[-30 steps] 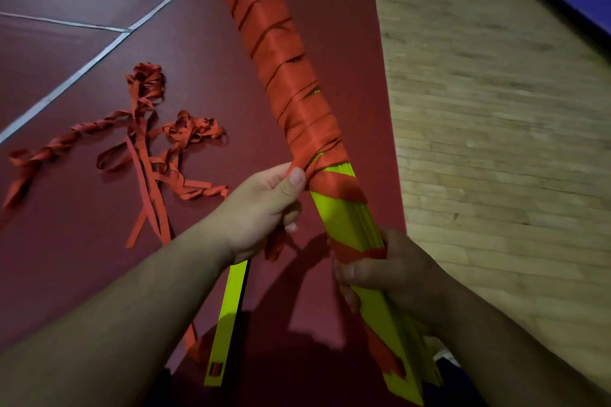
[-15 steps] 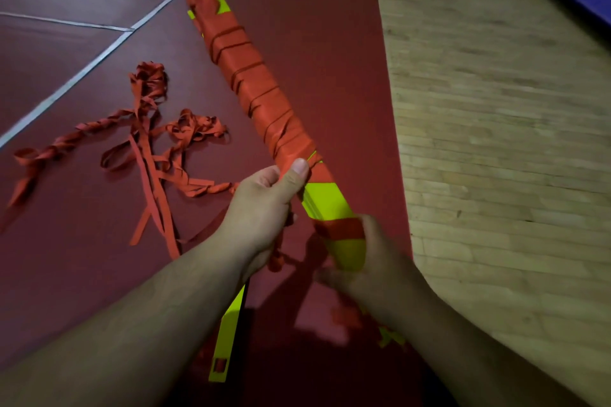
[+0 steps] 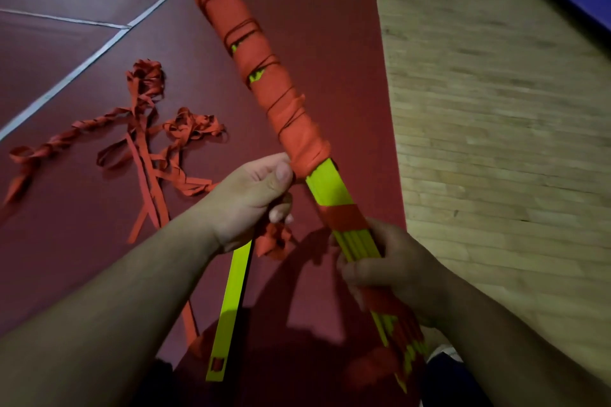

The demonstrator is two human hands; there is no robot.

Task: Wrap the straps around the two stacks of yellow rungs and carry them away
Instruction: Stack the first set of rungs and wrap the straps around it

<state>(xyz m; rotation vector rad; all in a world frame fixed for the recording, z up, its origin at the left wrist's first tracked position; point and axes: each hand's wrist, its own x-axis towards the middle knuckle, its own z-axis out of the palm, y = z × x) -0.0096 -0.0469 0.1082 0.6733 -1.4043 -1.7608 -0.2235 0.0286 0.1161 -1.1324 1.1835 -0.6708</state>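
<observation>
We find the left grip pinching the red strap; the right grip clasps the yellow rung stack.

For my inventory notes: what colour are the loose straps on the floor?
The straps are orange-red; head view.

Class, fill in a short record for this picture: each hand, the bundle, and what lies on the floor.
Left hand: pinches the red strap at the wrap's lower edge
Right hand: grips the rung bundle lower down
Wrapping: covers the bundle's upper part; yellow bare between hands
Floor: loose straps and a single rung on the red mat
</observation>
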